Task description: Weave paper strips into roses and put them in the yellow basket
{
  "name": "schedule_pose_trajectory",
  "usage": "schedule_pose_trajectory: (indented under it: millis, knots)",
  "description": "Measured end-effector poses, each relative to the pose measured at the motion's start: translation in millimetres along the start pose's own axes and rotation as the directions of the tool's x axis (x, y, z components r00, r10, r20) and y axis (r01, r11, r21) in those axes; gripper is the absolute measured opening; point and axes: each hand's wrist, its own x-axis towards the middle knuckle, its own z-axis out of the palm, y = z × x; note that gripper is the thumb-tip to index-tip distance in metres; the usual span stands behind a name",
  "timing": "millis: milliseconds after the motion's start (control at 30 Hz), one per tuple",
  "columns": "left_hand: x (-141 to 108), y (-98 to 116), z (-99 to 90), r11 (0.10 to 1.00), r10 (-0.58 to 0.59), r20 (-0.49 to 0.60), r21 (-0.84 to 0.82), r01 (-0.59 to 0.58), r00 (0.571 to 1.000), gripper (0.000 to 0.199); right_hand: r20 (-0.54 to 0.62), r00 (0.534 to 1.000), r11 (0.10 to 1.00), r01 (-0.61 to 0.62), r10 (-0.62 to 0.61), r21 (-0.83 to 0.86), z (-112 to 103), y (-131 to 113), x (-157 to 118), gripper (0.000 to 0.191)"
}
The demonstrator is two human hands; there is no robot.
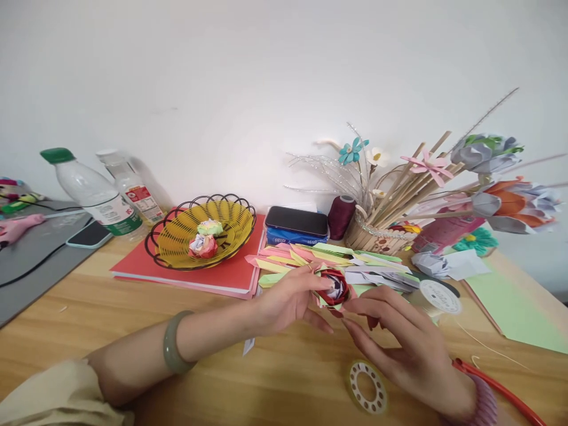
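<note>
Between my two hands is a folded paper flower (333, 286) with red, green and white-and-dark layers. My left hand (286, 299) is closed around its left side, the thumb lying over the petals. With bent fingers, my right hand (394, 343) reaches its lower right edge; thumb and forefinger come close together there, and whether they pinch a petal I cannot make out. Behind the flower lies a spread of folded paper strips (288, 263) in pink, yellow, green and white. A roll of tape (367, 387) rests on the table below my right hand.
A yellow basket (160, 236) holding two paper flowers stands on red paper (133, 272). Bottles (106, 201) lean by the wall at left. A thread spool (439, 299), red-handled tool (501, 387) and green paper (523, 313) lie right. Behind stands a stick-filled holder (373, 236).
</note>
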Motion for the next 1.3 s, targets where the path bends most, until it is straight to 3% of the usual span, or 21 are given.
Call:
schedule_pose_trajectory:
  millis: [200,467,600,867,1100,1300]
  knots:
    - [0,6,-0.8,1.0,0.0,0.015,0.007,0.0,1.0,0.043,-0.124,0.98,0.986,-0.15,0.158,0.07,-2,-2,5,0.015]
    - [0,5,-2.6,1.0,0.001,0.003,0.023,-0.001,1.0,0.053,-0.118,0.948,0.952,-0.279,0.294,0.127,0,-2,5,0.011]
    - [0,4,-2.3,1.0,0.014,-0.031,0.001,-0.014,0.999,0.034,-0.118,0.953,0.956,-0.266,0.28,0.124,1,-2,5,0.012]
    - [0,4,4.6,1.0,-0.003,-0.152,-0.017,0.0,0.988,0.052,-0.145,0.971,0.982,-0.191,0.189,0.0,4,-3,6,0.013]
    - [1,-3,7.4,0.998,0.037,-0.15,0.054,-0.03,0.988,0.058,-0.173,0.975,0.981,-0.158,0.137,-0.109,5,0,0,0.018]
    - [2,-5,10.5,0.996,0.048,-0.158,0.086,-0.034,0.986,0.056,-0.148,0.982,0.986,-0.133,0.117,-0.1,5,0,0,0.021]
